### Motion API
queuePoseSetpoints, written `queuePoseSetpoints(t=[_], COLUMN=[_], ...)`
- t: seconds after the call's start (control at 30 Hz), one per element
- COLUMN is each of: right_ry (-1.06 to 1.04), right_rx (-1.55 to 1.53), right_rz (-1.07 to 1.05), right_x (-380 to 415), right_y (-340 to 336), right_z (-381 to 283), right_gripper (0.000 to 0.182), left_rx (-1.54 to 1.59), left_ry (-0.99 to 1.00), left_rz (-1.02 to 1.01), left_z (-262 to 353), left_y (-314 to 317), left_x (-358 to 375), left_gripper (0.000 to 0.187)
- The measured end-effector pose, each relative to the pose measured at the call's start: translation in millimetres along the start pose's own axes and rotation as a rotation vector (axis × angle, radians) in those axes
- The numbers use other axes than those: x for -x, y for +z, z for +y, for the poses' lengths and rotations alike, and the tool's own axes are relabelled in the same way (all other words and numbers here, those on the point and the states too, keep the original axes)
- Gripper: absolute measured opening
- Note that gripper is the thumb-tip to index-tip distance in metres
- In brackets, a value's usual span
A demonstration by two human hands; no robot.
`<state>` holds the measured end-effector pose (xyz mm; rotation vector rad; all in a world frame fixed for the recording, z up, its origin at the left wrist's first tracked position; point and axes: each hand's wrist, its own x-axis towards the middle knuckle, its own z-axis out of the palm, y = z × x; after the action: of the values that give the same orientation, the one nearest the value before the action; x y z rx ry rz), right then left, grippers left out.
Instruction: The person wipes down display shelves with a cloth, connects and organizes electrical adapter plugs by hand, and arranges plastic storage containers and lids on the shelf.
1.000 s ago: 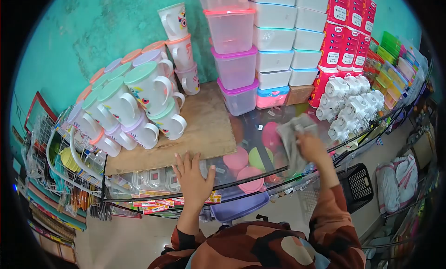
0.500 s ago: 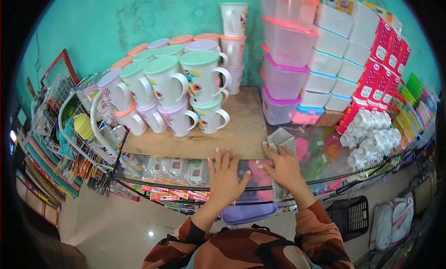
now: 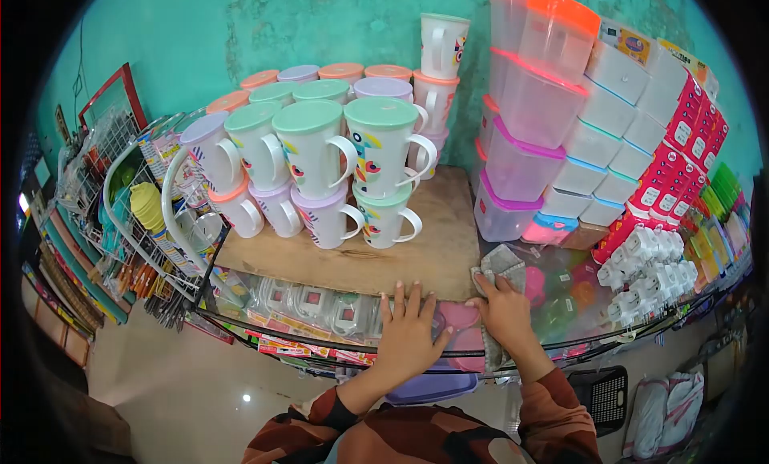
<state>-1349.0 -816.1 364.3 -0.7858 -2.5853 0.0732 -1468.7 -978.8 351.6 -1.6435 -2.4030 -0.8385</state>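
Note:
My left hand [image 3: 411, 329] lies flat, fingers spread, on the glass counter top [image 3: 561, 304] at the front edge of a wooden board [image 3: 376, 260]. My right hand [image 3: 506, 310] presses a grey cloth [image 3: 501, 264] onto the glass just right of the board. The cloth runs under my palm and hangs over the counter's front edge. Stacked lidded plastic mugs [image 3: 376, 167] stand on the board behind my left hand.
Clear plastic containers with coloured lids [image 3: 521, 135] and white boxes [image 3: 609, 127] are stacked at the back right. White plastic fittings [image 3: 649, 272] lie on the glass at right. A wire rack with goods [image 3: 136, 215] stands left. A black basket [image 3: 597, 388] sits on the floor.
My right hand has wiped the cloth from the right part of the glass leftward to the board's edge. My left hand stayed flat on the counter. The view has turned left.

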Motion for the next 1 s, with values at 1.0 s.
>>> queuePoseSetpoints(t=[1.0], right_ry=[0.165], right_rx=[-0.281], right_rz=[0.193], right_x=[62], right_y=[-22], right_z=[34], right_gripper=[0.046], left_rx=[1.014], left_ry=[-0.424], left_rz=[0.065], left_z=[22], left_y=[84], left_x=[-230], left_gripper=[0.030])
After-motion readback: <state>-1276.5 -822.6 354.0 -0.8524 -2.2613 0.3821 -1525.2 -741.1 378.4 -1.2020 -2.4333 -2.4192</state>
